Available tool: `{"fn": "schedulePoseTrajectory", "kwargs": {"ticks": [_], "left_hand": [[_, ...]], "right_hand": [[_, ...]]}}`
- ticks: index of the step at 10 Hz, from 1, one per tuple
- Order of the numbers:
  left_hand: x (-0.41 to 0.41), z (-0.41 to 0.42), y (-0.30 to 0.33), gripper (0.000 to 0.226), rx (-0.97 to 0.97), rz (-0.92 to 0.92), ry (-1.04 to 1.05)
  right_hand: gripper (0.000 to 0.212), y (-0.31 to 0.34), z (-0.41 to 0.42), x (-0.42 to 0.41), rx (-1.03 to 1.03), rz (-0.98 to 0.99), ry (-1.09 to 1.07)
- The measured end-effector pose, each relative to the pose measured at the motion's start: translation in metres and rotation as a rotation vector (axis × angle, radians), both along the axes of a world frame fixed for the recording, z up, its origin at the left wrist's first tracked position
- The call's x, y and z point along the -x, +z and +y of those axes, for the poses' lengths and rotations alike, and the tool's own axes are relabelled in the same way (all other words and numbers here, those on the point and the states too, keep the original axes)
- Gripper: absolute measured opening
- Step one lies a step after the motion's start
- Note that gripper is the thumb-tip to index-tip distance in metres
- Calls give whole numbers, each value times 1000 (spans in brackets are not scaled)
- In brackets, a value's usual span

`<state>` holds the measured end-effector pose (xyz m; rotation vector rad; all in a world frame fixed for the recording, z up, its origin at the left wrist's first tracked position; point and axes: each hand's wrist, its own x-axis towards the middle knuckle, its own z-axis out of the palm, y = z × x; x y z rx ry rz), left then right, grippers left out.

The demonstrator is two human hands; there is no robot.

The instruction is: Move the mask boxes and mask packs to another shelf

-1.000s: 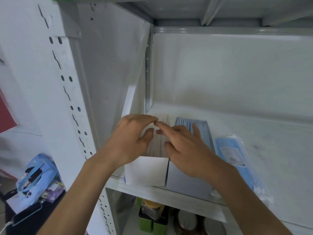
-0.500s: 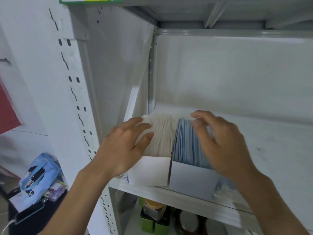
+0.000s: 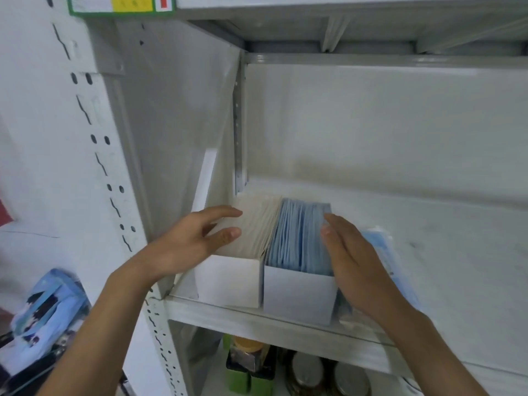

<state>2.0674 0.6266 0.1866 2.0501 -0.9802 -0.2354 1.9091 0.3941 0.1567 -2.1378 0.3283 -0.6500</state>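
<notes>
Two open white mask boxes stand side by side at the front left of a white metal shelf [image 3: 285, 324]. The left box [image 3: 228, 281] holds white masks; the right box [image 3: 297, 292] holds blue masks. A blue mask pack [image 3: 383, 247] in clear wrap lies right of the boxes, mostly hidden behind my right hand. My left hand [image 3: 194, 244] is at the left box's left side, fingers spread and relaxed, thumb over the white masks. My right hand [image 3: 351, 258] lies flat along the right box's right side, fingers straight.
The shelf's side wall [image 3: 171, 138] is close on the left and an upper shelf [image 3: 371, 35] hangs overhead. Below, green containers [image 3: 245, 375] and round metal lids [image 3: 328, 375] stand on the lower shelf. A blue patterned bag [image 3: 48, 312] sits at lower left, outside the rack.
Both hands left the top of the white masks and spread apart. My left hand went to the left box's outer side; my right hand slid over the blue masks to the right box's outer side.
</notes>
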Motion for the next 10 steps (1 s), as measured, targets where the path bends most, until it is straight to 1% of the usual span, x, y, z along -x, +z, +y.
{"fn": "schedulePoseTrajectory", "kwargs": {"ticks": [1,2,3,4,5,6,7,8,9,10], "left_hand": [[10,-1,4,51,25,-228,99],[36,-2,8,49,-8,-527,93],[59,-11,-4,55,-189,-617,-83],[60,-18,-14,46,-133,-620,-91],[55,-16,-18,41,-27,-614,-79],[52,-13,-20,41,9,-614,-95],[50,-10,-17,40,23,-575,-84],[50,-9,-12,44,30,-515,-88],[54,-12,-5,46,75,-467,-74],[58,-20,-2,47,81,-477,-35]], "right_hand": [[44,7,-15,19,52,-102,-18],[57,8,-54,50,125,-58,-209],[44,-5,-75,69,170,160,-308],[43,-25,-69,63,110,260,-281],[50,-39,-61,49,94,210,-300],[58,-46,-54,39,107,183,-283],[63,-46,-50,37,69,113,-257],[57,-36,-50,42,50,123,-235],[29,-11,-62,62,128,62,-301],[18,31,-81,96,61,-141,-312]]}}
